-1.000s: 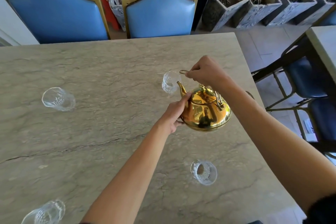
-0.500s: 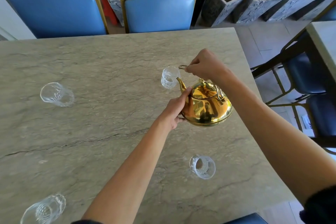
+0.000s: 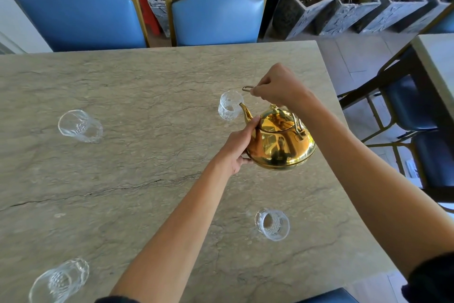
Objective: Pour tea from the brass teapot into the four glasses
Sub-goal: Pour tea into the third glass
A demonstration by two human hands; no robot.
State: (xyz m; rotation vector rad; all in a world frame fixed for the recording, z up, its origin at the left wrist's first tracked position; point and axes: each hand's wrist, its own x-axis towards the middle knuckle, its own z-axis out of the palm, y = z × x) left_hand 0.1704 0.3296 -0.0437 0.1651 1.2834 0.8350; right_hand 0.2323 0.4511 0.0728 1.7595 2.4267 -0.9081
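A shiny brass teapot [image 3: 280,143] hangs above the stone table [image 3: 122,179], tilted with its spout over the rim of the far glass [image 3: 228,106]. My right hand [image 3: 277,86] grips the pot's wire handle from above. My left hand [image 3: 239,148] presses against the pot's left side under the spout. Three more clear glasses stand on the table: one at the left [image 3: 78,127], one near the front right [image 3: 272,224], one at the front left corner [image 3: 59,280]. I cannot tell whether liquid is flowing.
Two blue chairs [image 3: 216,10] stand behind the table's far edge. Grey stone planters [image 3: 344,7] line the floor at the back right. A second table [image 3: 437,64] and dark blue chairs [image 3: 432,155] stand to the right, past the table's right edge.
The teapot and both hands have stayed by the far glass, the spout staying over its rim. The camera view has shifted slightly downward.
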